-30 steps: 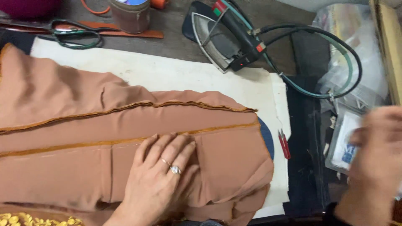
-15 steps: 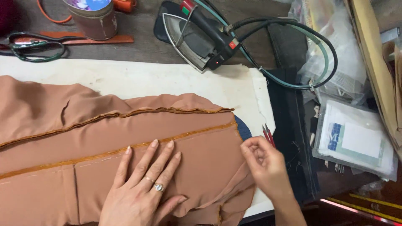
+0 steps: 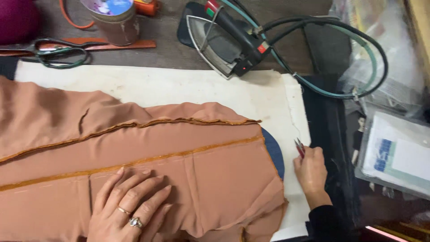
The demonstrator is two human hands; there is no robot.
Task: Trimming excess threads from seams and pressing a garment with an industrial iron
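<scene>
The left hand (image 3: 127, 208) lies flat, fingers spread, pressing the brown cloth (image 3: 148, 166) at six o'clock. The right hand (image 3: 311, 172), at four o'clock just off the cloth's right edge, is closed on small red-handled snips (image 3: 299, 147) pointing toward eleven o'clock. The cloth's seams run lengthwise, left to right; the right hand is nearer their end.

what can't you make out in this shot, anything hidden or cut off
Head view, the only one:
- Small red tool: only its tips show; the right hand covers the rest, so its kind is unclear.
- Dark blue pad: mostly hidden under the brown fabric.
- Left hand: wrist cut off by the bottom edge.
- Scissors: blades run off the left edge.
- Tin: top cut by the upper edge.
</scene>
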